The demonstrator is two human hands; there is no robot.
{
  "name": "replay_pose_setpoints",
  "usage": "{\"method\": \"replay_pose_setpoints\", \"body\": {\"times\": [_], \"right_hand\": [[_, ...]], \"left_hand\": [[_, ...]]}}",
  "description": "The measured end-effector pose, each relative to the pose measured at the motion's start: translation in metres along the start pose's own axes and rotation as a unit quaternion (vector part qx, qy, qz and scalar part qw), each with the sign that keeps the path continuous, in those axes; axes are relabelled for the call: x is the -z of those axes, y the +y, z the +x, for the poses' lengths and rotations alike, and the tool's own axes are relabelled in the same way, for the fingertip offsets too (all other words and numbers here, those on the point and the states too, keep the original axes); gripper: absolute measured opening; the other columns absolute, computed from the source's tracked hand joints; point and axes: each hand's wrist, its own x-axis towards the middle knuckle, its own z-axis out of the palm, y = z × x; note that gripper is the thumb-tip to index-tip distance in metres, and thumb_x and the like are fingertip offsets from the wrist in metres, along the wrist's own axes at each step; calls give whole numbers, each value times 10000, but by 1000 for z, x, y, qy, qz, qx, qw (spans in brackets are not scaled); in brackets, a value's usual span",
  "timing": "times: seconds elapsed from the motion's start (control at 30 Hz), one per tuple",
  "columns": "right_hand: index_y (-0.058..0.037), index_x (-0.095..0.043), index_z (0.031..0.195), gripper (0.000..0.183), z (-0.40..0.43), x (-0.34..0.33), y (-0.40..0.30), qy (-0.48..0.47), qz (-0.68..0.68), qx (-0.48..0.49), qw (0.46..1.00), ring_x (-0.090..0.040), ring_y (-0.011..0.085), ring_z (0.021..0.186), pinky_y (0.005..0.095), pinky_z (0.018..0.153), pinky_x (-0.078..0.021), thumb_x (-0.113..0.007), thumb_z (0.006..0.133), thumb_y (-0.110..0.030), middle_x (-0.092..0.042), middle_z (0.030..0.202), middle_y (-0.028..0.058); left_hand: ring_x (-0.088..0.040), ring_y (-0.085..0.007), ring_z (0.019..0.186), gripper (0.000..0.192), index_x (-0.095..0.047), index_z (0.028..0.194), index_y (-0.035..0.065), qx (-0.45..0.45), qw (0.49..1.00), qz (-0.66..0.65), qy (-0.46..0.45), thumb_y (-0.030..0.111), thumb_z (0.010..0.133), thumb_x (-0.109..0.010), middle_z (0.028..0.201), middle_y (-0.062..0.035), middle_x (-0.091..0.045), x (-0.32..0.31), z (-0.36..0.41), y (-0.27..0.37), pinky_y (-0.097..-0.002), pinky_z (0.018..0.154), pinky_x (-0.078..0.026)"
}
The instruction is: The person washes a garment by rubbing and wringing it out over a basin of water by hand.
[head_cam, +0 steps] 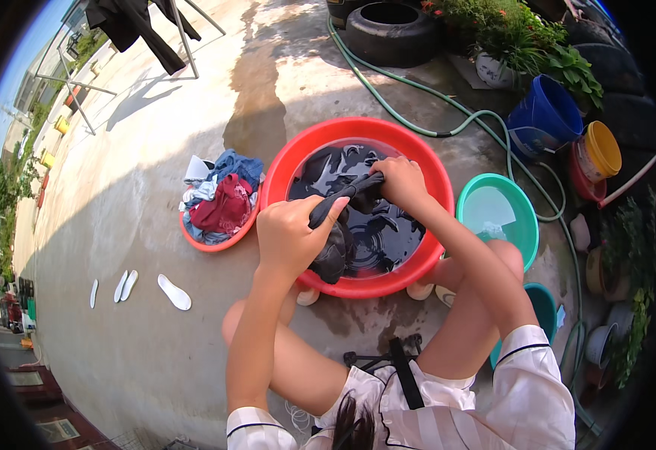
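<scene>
Both my hands grip a twisted black wet garment [344,194] stretched between them above a large red plastic basin [356,288]. My left hand [290,232] is closed around its near left end, and a bunched part hangs below by the basin's near rim. My right hand [402,179] clasps the other end over the basin's right side. Dark water [374,244] with ripples fills the basin, and more black clothing [328,169] lies soaking in it. The palm sides of both hands are hidden.
Left of the basin stands a smaller orange-red tub [215,246] heaped with clothes [224,205]. A turquoise basin [525,225] holding water is on the right. A green hose [418,130] loops past a blue bucket [544,115]. White insoles [174,292] lie on the concrete. Black clothes hang from a metal rack [184,39].
</scene>
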Motion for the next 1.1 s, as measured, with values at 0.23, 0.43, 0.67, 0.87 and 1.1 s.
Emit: {"method": "replay_pose_setpoints", "body": {"times": [0.23,0.43,0.67,0.87,1.1], "right_hand": [[-30,-630,907,196,20,20,1,4,343,-72,937,-600,171,816,285,775,-442,-549,729,-40,-643,809,73],[-51,-507,924,120,8,60,-39,-41,637,34,769,-530,125,946,246,848,-404,-511,841,-138,-558,1029,47],[-90,-468,985,246,-5,63,-57,-26,749,-5,662,-538,85,838,210,753,-420,-471,850,-295,-544,893,13],[-35,-499,1017,306,-8,80,-60,23,676,40,735,-557,105,787,214,723,-436,-450,829,-272,-546,883,28],[-16,-518,997,285,-9,93,-58,118,636,50,761,-551,99,731,207,670,-436,-438,788,-192,-554,790,37]], "left_hand": [[-444,-251,431,318,-594,667,1,102,992,-71,38,284,806,-632,493,-101,-459,12,4,-9,-316,437,-341],[-466,-175,586,335,-554,748,-28,68,961,-209,169,282,872,-558,646,-71,-495,18,8,-19,-271,566,-382],[-539,-165,694,377,-584,815,-30,194,942,-255,103,323,907,-490,726,-86,-575,11,17,-16,-245,674,-420],[-282,-86,570,483,-394,627,-7,255,931,-262,7,380,897,-495,552,5,-305,11,22,-19,-276,489,-264],[-255,-85,548,494,-347,597,9,232,940,-236,86,366,901,-502,537,15,-263,8,24,-6,-277,472,-248]]}}
